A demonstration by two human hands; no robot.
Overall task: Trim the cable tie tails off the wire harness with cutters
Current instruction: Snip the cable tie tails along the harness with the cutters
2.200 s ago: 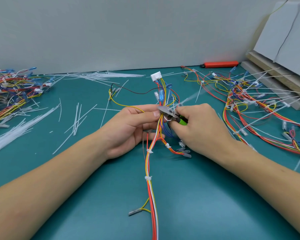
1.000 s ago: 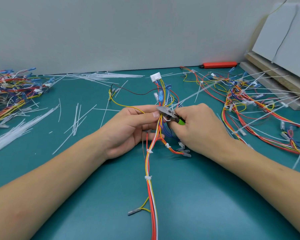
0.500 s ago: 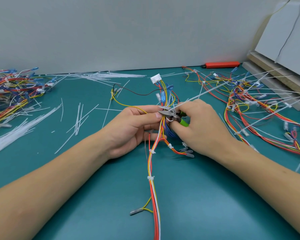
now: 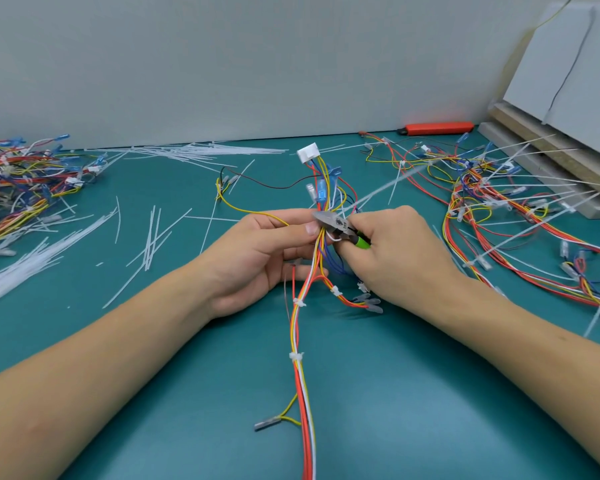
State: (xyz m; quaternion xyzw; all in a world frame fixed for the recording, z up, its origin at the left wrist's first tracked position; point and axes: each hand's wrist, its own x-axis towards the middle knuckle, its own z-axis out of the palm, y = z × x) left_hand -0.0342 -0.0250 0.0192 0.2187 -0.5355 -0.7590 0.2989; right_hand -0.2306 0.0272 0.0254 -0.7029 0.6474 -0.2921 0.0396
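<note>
Our left hand (image 4: 257, 251) pinches the thin-stranded wire harness (image 4: 303, 341) | our right hand (image 4: 395, 254) grips steel, green-handled cutters (image 4: 340, 228) | smooth teal surface (image 4: 395, 393)

The plain teal bench (image 4: 378, 393) carries a wire harness of red, orange, yellow, white and blue strands (image 4: 300, 368), bound by small white cable ties (image 4: 296, 356) and ending in a white plastic connector (image 4: 307, 153). The small steel cutters (image 4: 336, 226) have grey blades and bright green handles. Translucent white cut tie tails (image 4: 153, 233) litter the teal. A red-orange bar-shaped tool (image 4: 439, 127) lies against the pale grey wall (image 4: 222, 64).
</note>
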